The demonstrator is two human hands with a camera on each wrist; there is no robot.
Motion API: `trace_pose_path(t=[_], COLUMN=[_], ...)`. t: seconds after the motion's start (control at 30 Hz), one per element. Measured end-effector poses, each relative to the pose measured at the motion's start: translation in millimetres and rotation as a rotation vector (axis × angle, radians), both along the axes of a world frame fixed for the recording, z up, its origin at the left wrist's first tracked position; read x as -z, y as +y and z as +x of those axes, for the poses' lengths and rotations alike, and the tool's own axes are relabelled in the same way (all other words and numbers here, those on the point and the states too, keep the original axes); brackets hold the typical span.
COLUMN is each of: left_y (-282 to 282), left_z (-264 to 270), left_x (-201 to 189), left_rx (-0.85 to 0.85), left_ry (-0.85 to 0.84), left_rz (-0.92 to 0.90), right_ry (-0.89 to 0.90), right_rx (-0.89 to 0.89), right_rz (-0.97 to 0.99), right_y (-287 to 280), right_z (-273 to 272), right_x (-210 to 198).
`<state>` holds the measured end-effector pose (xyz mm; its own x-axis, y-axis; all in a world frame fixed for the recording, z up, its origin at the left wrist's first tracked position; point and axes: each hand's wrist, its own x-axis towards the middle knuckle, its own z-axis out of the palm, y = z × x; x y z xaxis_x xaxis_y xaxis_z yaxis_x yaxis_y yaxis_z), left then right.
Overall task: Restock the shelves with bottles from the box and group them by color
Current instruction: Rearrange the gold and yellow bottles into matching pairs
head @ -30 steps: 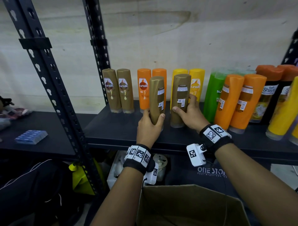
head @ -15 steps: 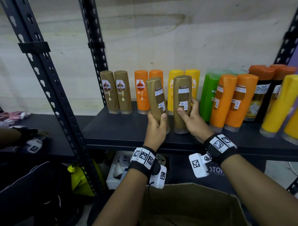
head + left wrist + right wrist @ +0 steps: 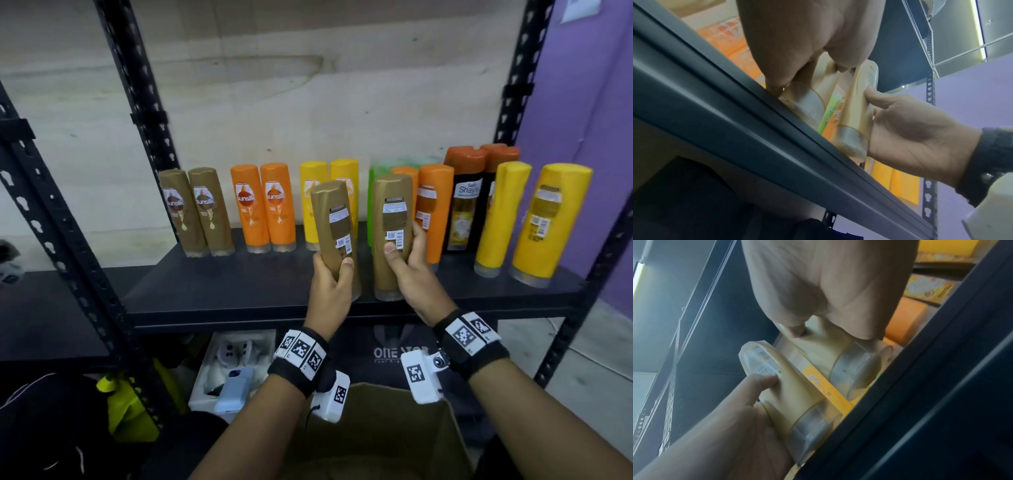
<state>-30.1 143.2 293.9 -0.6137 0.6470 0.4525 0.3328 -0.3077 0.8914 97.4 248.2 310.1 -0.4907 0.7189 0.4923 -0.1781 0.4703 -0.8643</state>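
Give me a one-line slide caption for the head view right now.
Left hand and right hand each grip a gold bottle at the shelf's front edge, before rows of gold, orange and yellow bottles.

"sunsilk" on brown bottles (image 3: 195, 212) & orange bottles (image 3: 262, 205); "Shav" on dark bottle (image 3: 466, 202).

front of shelf (image 3: 239, 291): bare strip, room for a hand w/ a bottle
left gap: open spot btw brown pair (image 3: 197, 212) & orange pair (image 3: 263, 205)
back row: yellow pair (image 3: 317, 192), green bottle (image 3: 371, 205) block the way
right side: packed; dark bottles (image 3: 466, 202), yellow bottles (image 3: 534, 219)
posts (image 3: 150, 113): black bars at both ends
above bottles: lots of open air
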Motion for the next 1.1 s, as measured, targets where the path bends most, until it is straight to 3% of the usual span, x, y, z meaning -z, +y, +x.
trace_pose_path(t=[0.47, 0.8, 1.1], left_y=[46.7, 63.2, 69.8], left_z=[59.1, 71.0, 70.6], left_x=[-4.0, -2.9, 2.1], left_rx=[0.096, 0.087, 0.004], left_ry=[0.030, 0.053, 0.186], left_rz=[-0.070, -0.107, -0.134], right_ry=[0.019, 0.025, 0.037], right_rx=[0.217, 0.287, 0.207], right_rz=[-0.037, 0.026, -0.093], right_y=[26.4, 37.1, 45.5], right_z=[66.4, 70.7, 63.0], right_x=[0.0, 8.4, 13.0])
